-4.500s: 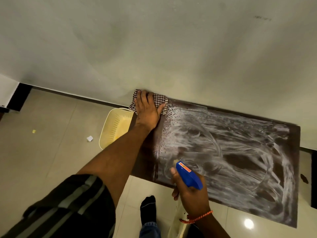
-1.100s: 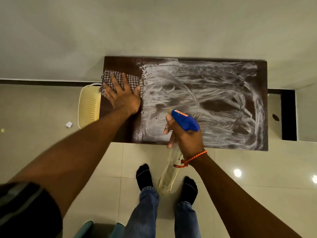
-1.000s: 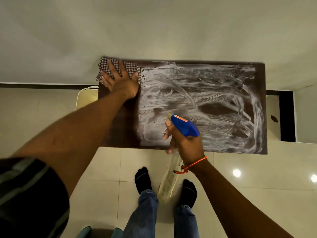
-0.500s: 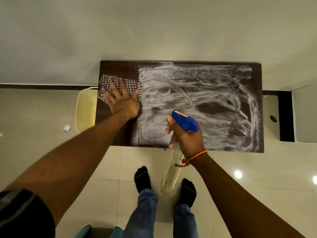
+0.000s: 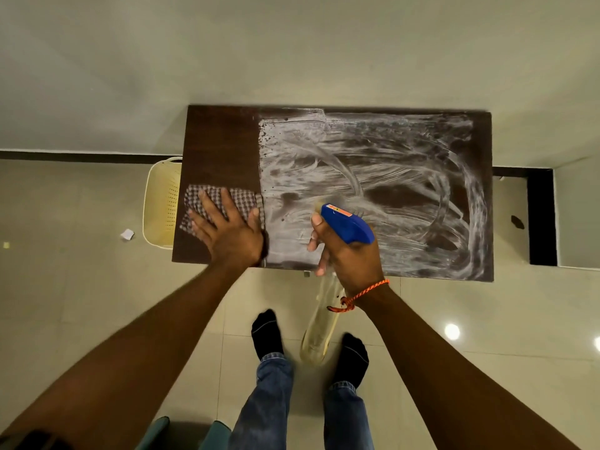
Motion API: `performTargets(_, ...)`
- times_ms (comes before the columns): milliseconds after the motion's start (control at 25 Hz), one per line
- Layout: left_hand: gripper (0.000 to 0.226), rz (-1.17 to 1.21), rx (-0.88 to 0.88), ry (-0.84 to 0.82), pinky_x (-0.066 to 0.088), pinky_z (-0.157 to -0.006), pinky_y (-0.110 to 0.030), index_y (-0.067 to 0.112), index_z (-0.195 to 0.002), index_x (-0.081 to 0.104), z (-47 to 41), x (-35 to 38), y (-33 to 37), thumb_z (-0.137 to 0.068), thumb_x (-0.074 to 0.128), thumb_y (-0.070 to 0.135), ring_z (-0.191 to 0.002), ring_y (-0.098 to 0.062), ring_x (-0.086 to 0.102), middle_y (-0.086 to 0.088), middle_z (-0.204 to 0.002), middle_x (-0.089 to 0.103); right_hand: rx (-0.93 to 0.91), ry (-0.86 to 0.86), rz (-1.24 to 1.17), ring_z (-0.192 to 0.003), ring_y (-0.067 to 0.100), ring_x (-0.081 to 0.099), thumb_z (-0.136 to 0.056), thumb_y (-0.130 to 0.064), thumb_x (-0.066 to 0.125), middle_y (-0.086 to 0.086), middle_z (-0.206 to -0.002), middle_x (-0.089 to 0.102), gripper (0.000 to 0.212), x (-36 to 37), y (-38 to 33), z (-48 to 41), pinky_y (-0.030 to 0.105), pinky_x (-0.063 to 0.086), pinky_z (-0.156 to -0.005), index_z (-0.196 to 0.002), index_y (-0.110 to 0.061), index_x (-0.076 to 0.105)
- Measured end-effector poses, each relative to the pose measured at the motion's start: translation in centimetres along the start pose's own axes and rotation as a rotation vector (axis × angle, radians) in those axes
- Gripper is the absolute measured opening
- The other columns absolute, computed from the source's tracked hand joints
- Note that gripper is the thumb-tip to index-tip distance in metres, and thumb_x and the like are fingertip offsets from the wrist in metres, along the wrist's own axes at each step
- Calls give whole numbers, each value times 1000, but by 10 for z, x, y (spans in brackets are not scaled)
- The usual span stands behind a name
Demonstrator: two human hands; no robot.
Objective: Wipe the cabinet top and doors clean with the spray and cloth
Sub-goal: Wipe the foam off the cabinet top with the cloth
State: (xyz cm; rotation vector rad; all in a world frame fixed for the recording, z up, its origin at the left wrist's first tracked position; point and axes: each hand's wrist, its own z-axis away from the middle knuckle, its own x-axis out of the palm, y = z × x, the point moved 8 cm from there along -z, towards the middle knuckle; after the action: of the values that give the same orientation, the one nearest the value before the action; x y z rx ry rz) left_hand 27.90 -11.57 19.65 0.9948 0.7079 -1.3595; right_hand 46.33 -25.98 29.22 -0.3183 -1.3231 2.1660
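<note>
Cleaning in progress: a left hand (image 5: 227, 232), fingers spread flat, presses the checked cloth (image 5: 242, 198) onto the cabinet top (image 5: 220, 147), the cloth reaching the edge at its fingertips. The right hand (image 5: 350, 258), just to its right, grips the blue-headed spray bottle (image 5: 347, 224). White cleaner smears (image 5: 373, 177) lie beyond and right of both hands. A hard outward stroke could push the cloth off the edge toward the yellow basket (image 5: 162, 199); a stray trigger squeeze could wet the clean dark strip; left too long, the smears may dry streaky. The doors are out of view
</note>
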Motion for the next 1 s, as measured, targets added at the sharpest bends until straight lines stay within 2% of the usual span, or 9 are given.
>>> performTargets(200, 80, -49, -25, -46, -12, -124, -57, 23, -163, -13, -101, -42, 50, -103, 19, 66, -151, -49, -21, -15, -167, -29, 31, 4, 11, -41, 31, 56, -96, -31, 64, 15, -74, 69, 21, -11, 13, -4, 26, 50, -45, -99, -10, 68)
performTargets(320, 82, -17, -89, -83, -14, -124, -54, 25, -163, -13, -143, -60, 78, -102, 21, 68, -152, -47, -22, -11, -166, -30, 33, 7, 11, -41, 30, 56, -96, -30, 63, 20, -75, 69, 17, -15, 15, -7, 28, 52, -46, -91, -14, 68)
performTargets(440, 83, 14, -145, -67, -14, -125, -53, 24, -164, -9, -154, -67, 92, -102, 24, 69, -153, -46, -20, -10, -168, -28, 45, 2, 23, -40, 25, 57, -96, -31, 63, 17, -75, 69, 19, -18, 16, -11, 27, 52, -45, -92, -13, 68)
performTargets(600, 81, -58, -33, -69, -15, -124, -54, 24, -163, -14, -142, -66, 83, -102, 17, 68, -152, -46, -22, -12, -166, -31, 29, 17, 29, -40, 27, 57, -95, -31, 63, 6, -70, 71, 21, -18, 8, -13, 29, 52, -46, -100, -12, 70)
performTargets(720, 80, -69, 39, -88, -12, -124, -56, 24, -163, -15, -113, -57, 67, -102, 14, 68, -152, -47, -21, -13, -166, -30, 7, 22, 0, -39, 29, 56, -96, -29, 64, 8, -71, 71, 18, -16, -1, -14, 28, 50, -44, -95, -11, 70)
performTargets(800, 80, -63, 84, -99, -10, -123, -58, 24, -163, -14, -80, -40, 51, -102, 14, 68, -152, -49, -19, -15, -167, -28, -14, 20, 4, -41, 30, 57, -96, -29, 64, 8, -72, 71, 17, -13, -6, -13, 28, 50, -46, -101, -15, 71)
performTargets(920, 78, -71, 161, -61, 6, -121, -66, 16, -165, 6, -12, -9, 22, -104, 21, 62, -151, -57, -2, -25, -169, -8, -35, 19, -7, -43, 32, 58, -96, -29, 65, 7, -71, 71, 8, -10, -11, -9, 29, 51, -49, -100, -27, 71)
performTargets(1000, 78, -82, 153, -47, 18, -117, -70, 10, -162, 21, 30, 8, 1, -102, 27, 59, -147, -62, 12, -30, -167, 9, -45, 18, -4, -42, 32, 57, -96, -30, 64, 7, -71, 71, 6, -8, -14, -8, 30, 52, -48, -94, -29, 70)
